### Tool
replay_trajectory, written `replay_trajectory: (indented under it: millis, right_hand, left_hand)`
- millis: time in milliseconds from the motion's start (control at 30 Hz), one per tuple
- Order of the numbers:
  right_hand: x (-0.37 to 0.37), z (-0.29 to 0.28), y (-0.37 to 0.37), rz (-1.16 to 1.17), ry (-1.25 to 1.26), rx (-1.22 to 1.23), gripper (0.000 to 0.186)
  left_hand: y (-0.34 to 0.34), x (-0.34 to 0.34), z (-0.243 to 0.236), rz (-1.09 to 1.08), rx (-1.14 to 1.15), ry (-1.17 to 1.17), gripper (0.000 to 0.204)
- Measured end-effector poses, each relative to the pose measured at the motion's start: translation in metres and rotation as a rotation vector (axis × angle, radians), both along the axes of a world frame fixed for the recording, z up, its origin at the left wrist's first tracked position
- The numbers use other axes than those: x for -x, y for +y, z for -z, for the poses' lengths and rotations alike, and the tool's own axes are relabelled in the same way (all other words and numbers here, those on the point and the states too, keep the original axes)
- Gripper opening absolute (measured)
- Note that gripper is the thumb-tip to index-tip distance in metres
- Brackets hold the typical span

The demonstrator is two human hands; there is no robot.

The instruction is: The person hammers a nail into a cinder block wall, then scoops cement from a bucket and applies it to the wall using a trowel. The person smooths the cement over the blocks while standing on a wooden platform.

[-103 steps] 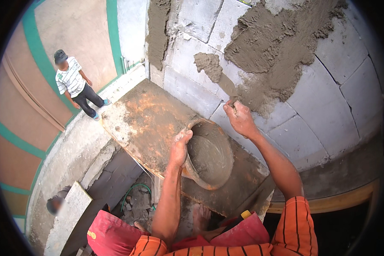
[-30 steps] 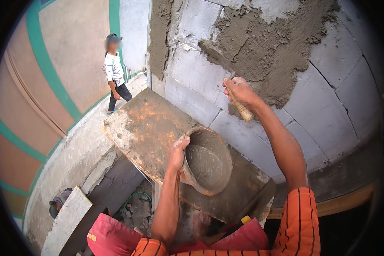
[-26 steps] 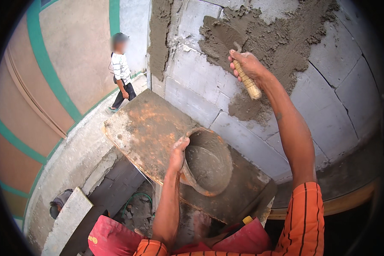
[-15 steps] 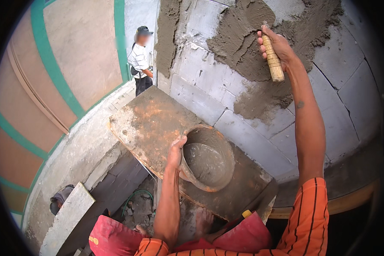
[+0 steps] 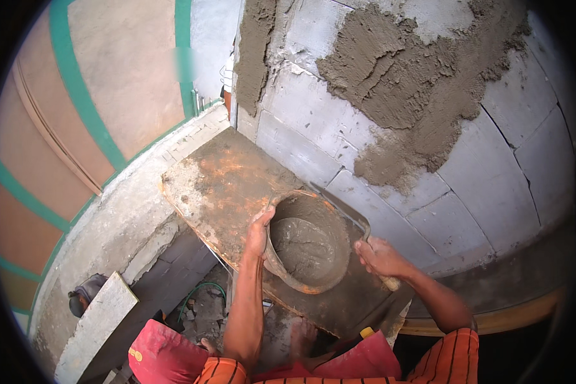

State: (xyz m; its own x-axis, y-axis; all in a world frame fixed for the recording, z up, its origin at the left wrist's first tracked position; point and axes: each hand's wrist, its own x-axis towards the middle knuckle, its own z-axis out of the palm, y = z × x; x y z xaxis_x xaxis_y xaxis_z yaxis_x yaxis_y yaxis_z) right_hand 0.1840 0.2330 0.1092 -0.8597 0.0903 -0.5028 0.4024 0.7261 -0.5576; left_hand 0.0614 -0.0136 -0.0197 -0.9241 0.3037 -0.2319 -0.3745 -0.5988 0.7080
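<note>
Grey mortar (image 5: 299,246) coated the inside of a round bucket (image 5: 340,251), which sat at the centre of things, over a stained board (image 5: 221,173). At the bucket's nine o'clock the left hand (image 5: 258,232) gripped the rim, its thumb laid over the edge (the other fingers were mostly hidden). At about four o'clock the right hand (image 5: 379,257) was closed around the pale handle of a trowel (image 5: 347,208). The blade, seen nearly edge-on, ran along the rim between twelve and two o'clock; whether it touched the bucket could not be told. Off toward one o'clock, a rough patch of wet-looking plaster (image 5: 422,89) spread across a wall of pale blocks (image 5: 477,173), with a narrower strip (image 5: 255,54) near eleven. Towards ten o'clock stood a tan wall (image 5: 118,70) banded in green. Around eight o'clock lay a green hose (image 5: 201,288) among rubble, and farther out in that direction a person in a dark cap (image 5: 78,303) was partly hidden behind a pale slab (image 5: 102,320).
</note>
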Motion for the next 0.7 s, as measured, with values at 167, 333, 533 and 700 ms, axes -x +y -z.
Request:
replay_trajectory:
  millis: [167,333,533,700]
  right_hand:
    - [0.139,-0.022,-0.021,-0.013,0.402,-0.032,0.041]
    - [0.201,-0.076,-0.004,0.096,0.521,-0.047,0.045]
    - [0.174,-0.167,0.009,0.167,0.562,0.068,0.033]
    - [0.146,-0.205,0.027,0.206,0.670,0.119,0.031]
  left_hand:
    - [0.003,-0.010,-0.025,0.014,0.043,-0.019,0.048]
    - [0.008,-0.015,-0.022,-0.015,0.079,0.036,0.038]
    - [-0.003,-0.002,0.010,0.011,-0.093,0.027,0.037]
    - [0.000,-0.006,0.002,-0.019,0.001,-0.031,0.040]
